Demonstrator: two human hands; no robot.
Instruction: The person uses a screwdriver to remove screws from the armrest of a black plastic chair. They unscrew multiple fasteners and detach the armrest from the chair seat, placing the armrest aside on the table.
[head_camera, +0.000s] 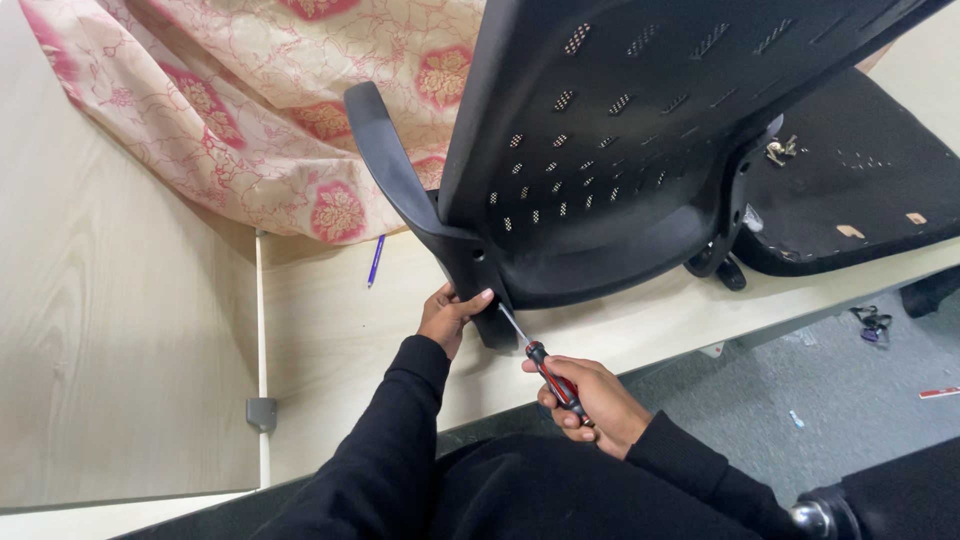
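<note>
A black perforated plastic chair back (620, 130) with a curved armrest (395, 170) stands on a light wooden table (340, 340). My left hand (450, 315) grips the lower end of the armrest bracket. A red and black screwdriver (550, 375) is in my right hand (590, 400), its metal tip pointing up and left at the bottom of that bracket. Both arms wear black sleeves.
A black chair seat cushion (850, 180) lies upside down at the right, with loose metal screws (782, 150) on it. A blue pen (376, 260) rests on the table. Pink patterned cloth (250, 100) covers the back. A wooden partition (110, 300) stands at the left; grey floor (850, 390) at the right.
</note>
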